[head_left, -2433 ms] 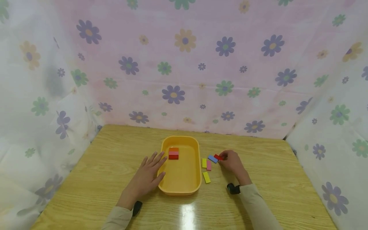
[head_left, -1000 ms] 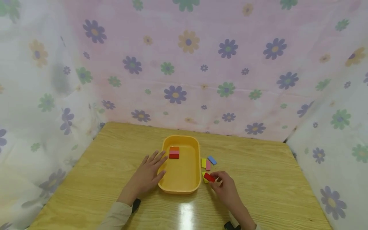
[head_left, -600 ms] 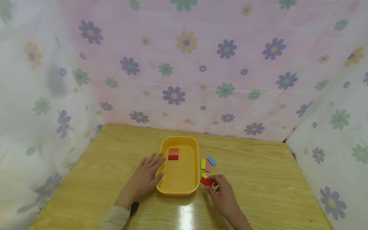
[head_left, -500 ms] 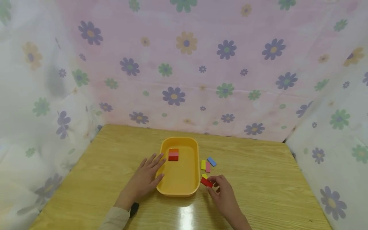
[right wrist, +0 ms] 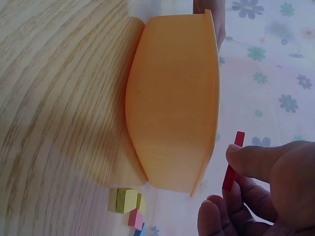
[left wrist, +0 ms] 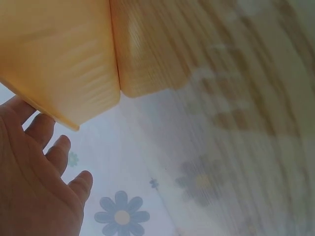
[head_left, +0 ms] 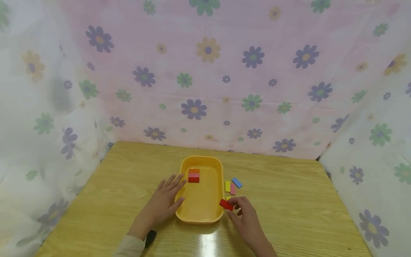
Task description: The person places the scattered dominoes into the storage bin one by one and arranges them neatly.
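My right hand (head_left: 246, 218) pinches a flat red block (head_left: 226, 205) between thumb and fingers at the right rim of the yellow tray (head_left: 214, 178). In the right wrist view this red block (right wrist: 233, 161) is seen edge-on, apart from the tray wall (right wrist: 172, 98). My left hand (head_left: 160, 203) rests with straight, spread fingers on the tray's left rim. Inside the tray, an orange block (head_left: 194, 171), a pink block (head_left: 194, 175) and another red block (head_left: 193, 180) lie side by side, touching, near the upper left.
Right of the tray on the wooden table (head_left: 282, 192) lie a yellow block (head_left: 227, 186), a pink block (head_left: 232, 189) and a tilted blue block (head_left: 237, 182). A second yellow block (head_left: 228, 198) is partly hidden by the right hand. Flower-patterned cloth (head_left: 205, 82) encloses the table.
My right hand has picked up the red block beside the blue one and brought it nearer me, then left to the tray's rim. The left hand stays put.
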